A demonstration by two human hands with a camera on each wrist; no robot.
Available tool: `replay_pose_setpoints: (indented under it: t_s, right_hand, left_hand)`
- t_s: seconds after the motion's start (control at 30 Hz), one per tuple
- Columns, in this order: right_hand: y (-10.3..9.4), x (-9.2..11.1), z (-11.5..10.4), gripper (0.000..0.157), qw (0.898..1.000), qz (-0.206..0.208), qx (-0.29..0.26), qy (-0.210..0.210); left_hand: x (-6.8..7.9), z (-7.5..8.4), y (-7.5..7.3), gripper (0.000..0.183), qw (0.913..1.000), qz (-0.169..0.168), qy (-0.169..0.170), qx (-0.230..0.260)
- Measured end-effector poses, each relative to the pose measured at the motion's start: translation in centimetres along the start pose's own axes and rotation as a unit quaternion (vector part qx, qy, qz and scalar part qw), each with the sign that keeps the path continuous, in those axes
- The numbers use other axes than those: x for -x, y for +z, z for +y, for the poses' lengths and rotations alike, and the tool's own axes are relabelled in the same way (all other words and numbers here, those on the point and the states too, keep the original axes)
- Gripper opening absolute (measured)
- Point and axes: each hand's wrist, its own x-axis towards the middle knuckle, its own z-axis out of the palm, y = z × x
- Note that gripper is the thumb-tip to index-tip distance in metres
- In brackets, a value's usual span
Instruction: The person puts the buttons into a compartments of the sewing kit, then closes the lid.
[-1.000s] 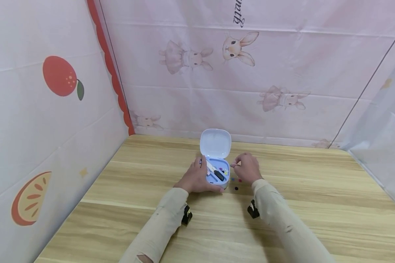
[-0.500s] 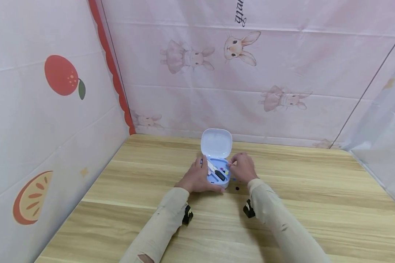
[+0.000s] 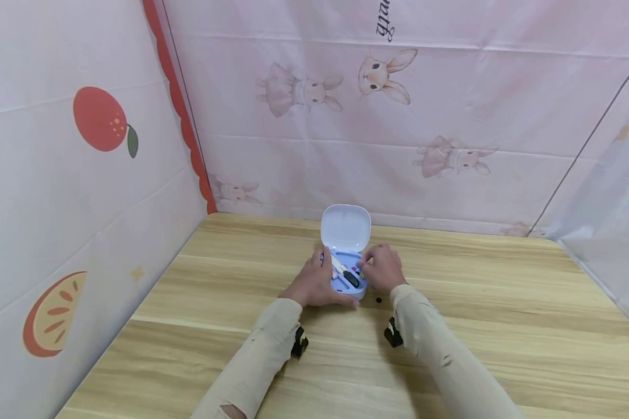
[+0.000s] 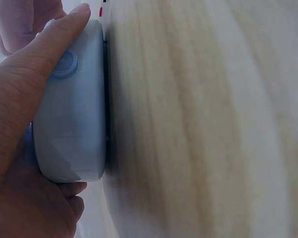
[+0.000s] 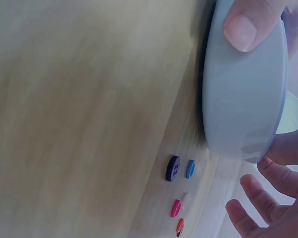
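Note:
An open light-blue and white box (image 3: 352,295) stands on the table, its lid (image 3: 346,228) raised at the back. My left hand (image 3: 313,284) grips the box from the left, thumb along the front, as the left wrist view also shows. Inside lie a white tool with a black handle (image 3: 351,280) and several small coloured pieces. Over the box's right side is my right hand (image 3: 385,267), thumb and index finger close together at the rim. Whether they pinch anything is hidden. Beside the box lie a dark button (image 5: 173,168), a blue button (image 5: 190,168) and a pink button (image 5: 176,208).
An orange piece (image 5: 180,225) lies beyond the pink button. The wooden table (image 3: 482,326) meets a rabbit-print cloth (image 3: 314,169) at the back and a fruit-print cloth (image 3: 105,221) at the left. The box has a round catch (image 4: 65,63) on its front.
My right hand has moved left from above the loose buttons to the inside right of the box, now covering some of them in the head view. The left hand keeps its grip.

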Motion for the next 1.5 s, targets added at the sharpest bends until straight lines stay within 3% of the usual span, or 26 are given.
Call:
replay_pose_setpoints:
  t_s: [0.97,1.3,1.5]
  right_hand:
    - [-0.04,0.06,-0.31,0.007,0.999,0.008,0.044,0.001]
    - [-0.09,0.27,-0.47,0.009,0.999,0.005,0.037,-0.001]
    - [-0.30,0.41,-0.12,0.010,1.000,0.010,0.004,0.018]
  left_hand:
    - [-0.16,-0.06,0.04,0.145,0.9998,-0.006,-0.004,-0.017]
    - [-0.02,-0.05,0.05,0.145,1.0000,0.000,0.000,-0.007]
    - [-0.09,-0.04,0.07,0.144,0.9999,0.000,0.002,-0.010]
